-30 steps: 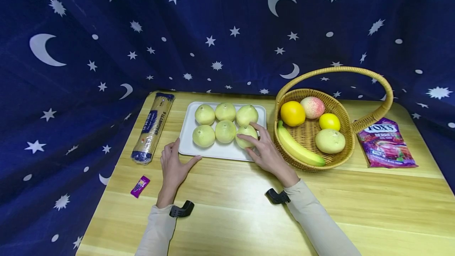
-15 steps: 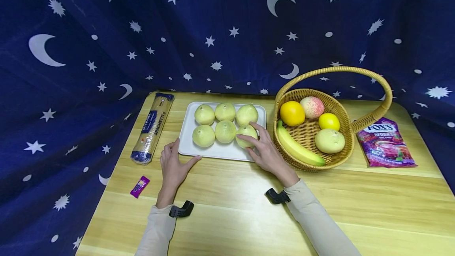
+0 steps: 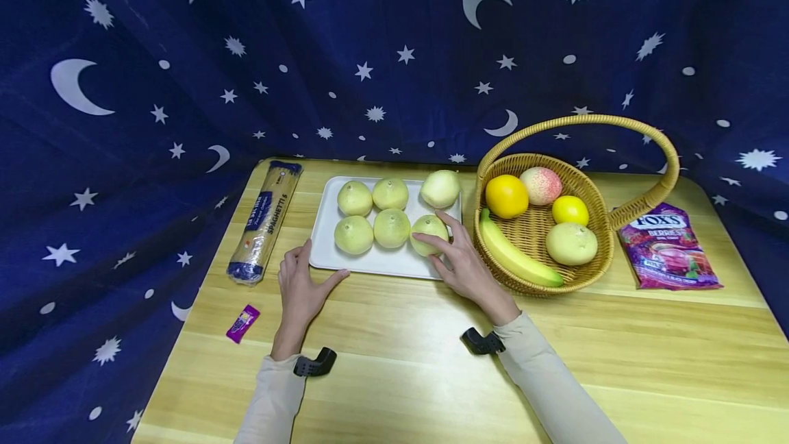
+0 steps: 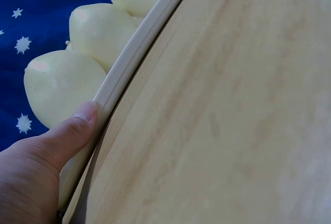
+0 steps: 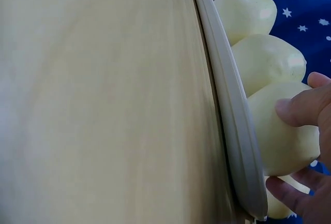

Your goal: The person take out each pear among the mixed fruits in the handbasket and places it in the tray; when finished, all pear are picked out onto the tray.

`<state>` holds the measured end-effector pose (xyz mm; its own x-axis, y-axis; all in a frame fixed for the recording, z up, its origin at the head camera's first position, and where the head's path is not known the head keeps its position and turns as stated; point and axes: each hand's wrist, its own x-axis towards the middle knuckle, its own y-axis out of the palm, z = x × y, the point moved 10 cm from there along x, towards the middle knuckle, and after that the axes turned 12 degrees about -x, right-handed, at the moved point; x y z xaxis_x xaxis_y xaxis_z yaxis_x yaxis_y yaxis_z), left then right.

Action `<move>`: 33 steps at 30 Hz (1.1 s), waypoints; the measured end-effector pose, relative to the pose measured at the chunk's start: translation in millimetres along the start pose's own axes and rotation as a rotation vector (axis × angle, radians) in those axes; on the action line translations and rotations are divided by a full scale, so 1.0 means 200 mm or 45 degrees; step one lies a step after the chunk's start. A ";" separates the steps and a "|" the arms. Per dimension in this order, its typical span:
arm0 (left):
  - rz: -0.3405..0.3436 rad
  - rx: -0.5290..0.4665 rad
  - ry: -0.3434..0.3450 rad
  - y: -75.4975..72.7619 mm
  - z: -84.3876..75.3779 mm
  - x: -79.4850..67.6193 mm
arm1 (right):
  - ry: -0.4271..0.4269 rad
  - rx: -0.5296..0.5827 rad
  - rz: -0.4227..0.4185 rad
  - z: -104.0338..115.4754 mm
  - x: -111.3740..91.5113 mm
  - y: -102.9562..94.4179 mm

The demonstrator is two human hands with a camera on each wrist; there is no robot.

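In the head view a white tray (image 3: 382, 267) bears two rows of pale yellow-green pomelos. My left hand (image 3: 302, 290) holds the tray's near left corner, thumb along the front rim and fingers at the left side. In the left wrist view, the left thumb (image 4: 72, 133) presses on the rim. With thumb and fingers, my right hand (image 3: 459, 259) grips the front right pomelo (image 3: 425, 247), also seen under the right thumb in the right wrist view. Behind it, the back right pomelo (image 3: 440, 189) lies tipped at the tray's far right corner, its stem toward the right.
Right of the tray stands a wicker basket (image 3: 607, 252) with a tall handle, holding an orange, a peach, a lemon, a banana and a pomelo. A candy bag (image 3: 670, 252) lies beyond it. Left lie a spaghetti pack (image 3: 261, 225) and a small purple candy (image 3: 243, 324).
The back right pomelo has shifted right and slightly back and tipped over, opening a gap from its neighbours. Both hands stay almost where they were.
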<state>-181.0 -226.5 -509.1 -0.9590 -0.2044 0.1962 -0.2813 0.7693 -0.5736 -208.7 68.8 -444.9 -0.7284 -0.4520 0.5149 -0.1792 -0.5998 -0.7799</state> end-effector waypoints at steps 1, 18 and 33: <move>0.001 0.000 0.000 0.00 0.00 0.00 | -0.003 -0.001 -0.004 0.00 0.00 0.00; 0.000 0.011 -0.001 0.00 0.00 0.01 | 0.058 0.034 0.015 -0.03 0.00 0.00; -0.008 -0.001 0.004 -0.01 -0.01 0.00 | 0.065 0.045 0.031 -0.01 0.02 0.00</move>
<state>-179.9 -226.1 -506.8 -0.9570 -0.2075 0.2026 -0.2876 0.7686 -0.5714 -212.8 68.5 -444.0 -0.7654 -0.4326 0.4765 -0.1383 -0.6125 -0.7783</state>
